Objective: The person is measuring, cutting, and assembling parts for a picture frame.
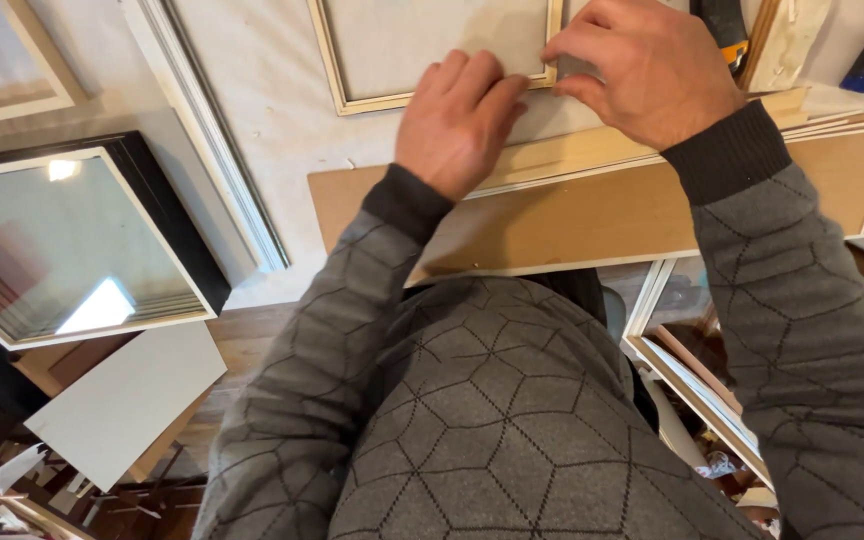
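Pale wood is what we work on: with our left hand pressed flat, fingers together, on the small frame's near rail at the far middle of the bench, our right hand should pinch its right corner squarely, without twisting.

A small frame lies on the table, behind a flat board at the near edge. Strips of moulding lie on the board. Both hands rest at the frame's near edge, the left hand beside the right hand. A glazed frame lies far left, a long moulding between it and the board.
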